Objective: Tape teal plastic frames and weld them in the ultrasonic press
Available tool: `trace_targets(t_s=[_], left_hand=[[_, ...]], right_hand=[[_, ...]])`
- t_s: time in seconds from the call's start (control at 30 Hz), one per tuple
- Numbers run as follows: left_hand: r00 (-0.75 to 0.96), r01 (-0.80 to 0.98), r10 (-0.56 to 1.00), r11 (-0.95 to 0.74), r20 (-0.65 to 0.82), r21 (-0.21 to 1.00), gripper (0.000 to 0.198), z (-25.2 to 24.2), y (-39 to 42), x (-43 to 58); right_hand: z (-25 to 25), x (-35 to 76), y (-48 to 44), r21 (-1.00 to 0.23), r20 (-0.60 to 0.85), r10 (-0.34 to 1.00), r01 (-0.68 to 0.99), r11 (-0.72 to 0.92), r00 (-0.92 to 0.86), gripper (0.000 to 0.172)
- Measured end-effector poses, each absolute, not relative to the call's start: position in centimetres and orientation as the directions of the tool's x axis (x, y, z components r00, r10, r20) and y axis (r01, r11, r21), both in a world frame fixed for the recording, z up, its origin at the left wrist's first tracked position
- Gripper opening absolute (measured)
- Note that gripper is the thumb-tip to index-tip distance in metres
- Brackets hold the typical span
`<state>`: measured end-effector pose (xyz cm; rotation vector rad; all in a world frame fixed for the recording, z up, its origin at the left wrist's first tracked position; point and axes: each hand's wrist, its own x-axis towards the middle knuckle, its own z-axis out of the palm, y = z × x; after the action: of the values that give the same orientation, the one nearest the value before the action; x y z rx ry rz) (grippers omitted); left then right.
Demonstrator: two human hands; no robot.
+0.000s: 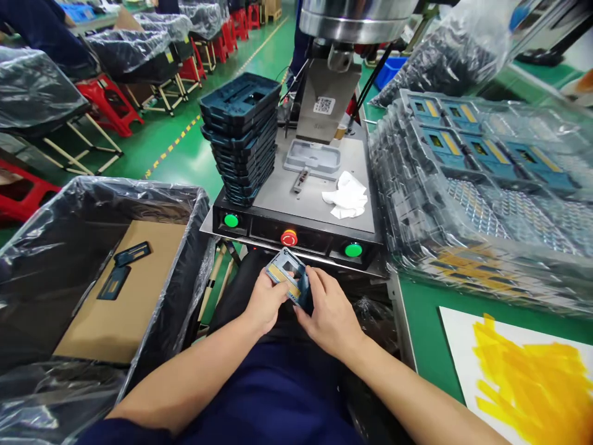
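Both my hands hold one small dark blue plastic part with a yellow strip on it, low over my lap in front of the press machine. My left hand grips its left side with closed fingers. My right hand closes round its right side. Just beyond stands the machine's front panel with two green buttons and a red stop button. A stack of the same dark blue parts rises on the machine's grey plate, left of a grey fixture nest.
A white crumpled cloth lies on the plate. Clear trays of blue parts are piled at the right. Yellow tape strips cover a white sheet. A plastic-lined box at the left holds two dark pieces. Red stools and covered racks stand behind.
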<state>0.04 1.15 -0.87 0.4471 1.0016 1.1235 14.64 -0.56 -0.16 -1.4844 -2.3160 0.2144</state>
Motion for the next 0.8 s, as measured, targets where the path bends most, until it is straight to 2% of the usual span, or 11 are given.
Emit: trace_targets(t_s=[0.1, 0.23, 0.33, 0.47, 0.57, 0.7, 0.8], left_hand=[[0.126, -0.495, 0.928, 0.364, -0.350, 0.789, 0.034, -1.2, 1.1, -1.0], [0.097, -0.282, 0.911, 0.411, -0.401, 0.867, 0.038, -4.5, 1.6, -2.8], [0.064, -0.183, 0.892, 0.452, -0.448, 0.873, 0.040, -8.0, 2.1, -3.9], [0.093, -0.169, 0.899, 0.439, -0.429, 0.883, 0.044, -11.0, 2.1, -4.8], [0.119, -0.169, 0.906, 0.422, -0.406, 0.891, 0.041, -11.7, 1.9, -5.1], [0.151, -0.178, 0.910, 0.409, -0.386, 0.895, 0.036, -11.9, 1.8, -5.1], [0.183, -0.178, 0.913, 0.395, -0.364, 0.901, 0.033, -12.4, 1.9, -5.2]], right_hand=[[2.3, 15.4, 1.8, -0.327, 0.279, 0.875, 0.817, 0.475, -0.396, 0.073], [6.7, 16.5, 7.2, -0.309, 0.299, 0.872, 0.825, 0.473, -0.388, 0.071], [9.4, 16.9, 12.3, -0.285, 0.200, 0.926, 0.885, 0.369, -0.321, 0.071], [11.3, 16.6, 18.9, -0.251, 0.086, 0.978, 0.946, 0.205, -0.190, 0.070], [11.8, 16.6, 23.0, -0.238, 0.035, 0.991, 0.962, 0.132, -0.128, 0.072], [11.3, 17.7, 27.5, -0.316, -0.008, 0.998, 0.947, 0.055, -0.061, 0.076], [10.7, 18.8, 30.2, -0.451, -0.037, 0.996, 0.891, 0.052, -0.076, 0.069]])
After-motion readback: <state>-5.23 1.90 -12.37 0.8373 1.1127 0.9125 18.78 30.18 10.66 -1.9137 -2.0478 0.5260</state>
